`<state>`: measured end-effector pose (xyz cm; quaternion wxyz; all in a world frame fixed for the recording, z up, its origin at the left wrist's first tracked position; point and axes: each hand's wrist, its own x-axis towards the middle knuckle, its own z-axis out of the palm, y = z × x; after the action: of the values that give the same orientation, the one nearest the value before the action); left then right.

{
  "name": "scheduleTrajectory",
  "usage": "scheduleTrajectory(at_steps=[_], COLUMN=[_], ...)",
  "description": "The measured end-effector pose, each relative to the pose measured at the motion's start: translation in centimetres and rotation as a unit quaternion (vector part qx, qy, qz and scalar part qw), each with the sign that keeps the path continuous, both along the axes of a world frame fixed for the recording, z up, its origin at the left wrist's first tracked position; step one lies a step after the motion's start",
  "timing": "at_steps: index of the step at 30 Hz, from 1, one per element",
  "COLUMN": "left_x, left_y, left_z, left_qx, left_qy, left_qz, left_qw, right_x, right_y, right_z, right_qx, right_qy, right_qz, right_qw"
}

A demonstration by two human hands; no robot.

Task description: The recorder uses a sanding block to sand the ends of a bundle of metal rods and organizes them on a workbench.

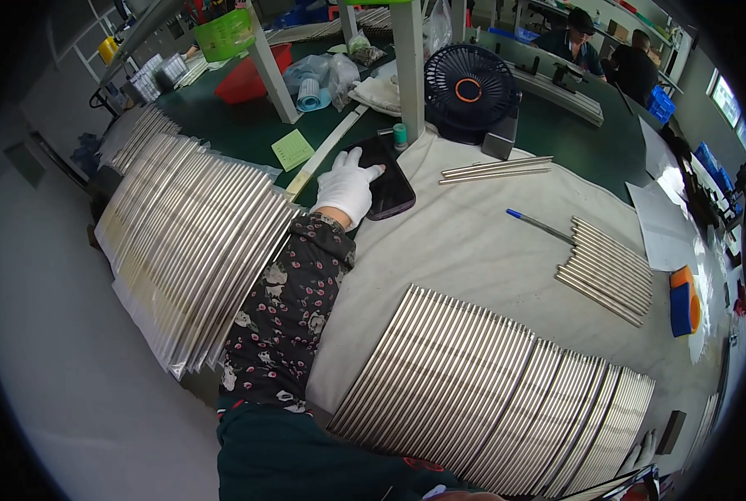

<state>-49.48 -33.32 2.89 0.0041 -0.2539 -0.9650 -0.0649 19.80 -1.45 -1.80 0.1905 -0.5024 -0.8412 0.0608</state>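
Observation:
My left hand (345, 190), in a white glove with a bare fingertip showing, reaches onto a dark phone (388, 185) lying flat. Its fingers are apart and touch the phone's left part. At the lower right, my right hand (637, 455) shows only in part; its gloved fingers are stretched out beside a wide row of metal rods (465, 367). Left of my sleeved arm, a thick stack of similar rods (193, 242) lies layered with clear plastic. A smaller group of rods (608, 271) rests on the pale cloth, with a blue-capped pen (540, 225) against it.
Several loose rods (494, 169) lie below a black fan (470, 92). A yellow-green note (293, 150) and a green-topped small cylinder (399, 135) are near the phone. A white table leg (409, 71) stands behind. An orange-and-blue tape roll (684, 302) sits right; two people work far off.

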Motion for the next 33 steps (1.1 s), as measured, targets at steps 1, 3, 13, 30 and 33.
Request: scheduleTrajectory(at_steps=[1, 3, 13, 30, 33], left_x=[0.2, 0.7, 12.4, 19.0, 19.1], left_y=[0.0, -0.2, -5.9, -12.3, -12.1], left_z=[0.2, 0.8, 2.5, -6.1, -6.1], left_qx=[0.012, 0.041, 0.189, 0.326, 0.308], left_qy=[0.019, 0.057, 0.104, -0.155, -0.14], left_qz=[-0.003, -0.006, -0.26, -0.146, -0.146], left_qw=[1.0, 0.998, 0.941, 0.921, 0.93], right_x=[0.1, 0.2, -0.1, -1.6, -1.7], right_y=[0.2, 0.8, 0.5, -6.2, -6.3], right_z=[-0.2, -0.6, -1.8, 5.2, 4.6], right_qx=[0.001, 0.002, 0.038, -0.132, -0.099], right_qy=[-0.002, -0.001, 0.028, 0.144, 0.098], right_qz=[-0.001, -0.002, -0.038, 0.085, 0.081], right_qw=[1.0, 1.0, 0.998, 0.977, 0.987])
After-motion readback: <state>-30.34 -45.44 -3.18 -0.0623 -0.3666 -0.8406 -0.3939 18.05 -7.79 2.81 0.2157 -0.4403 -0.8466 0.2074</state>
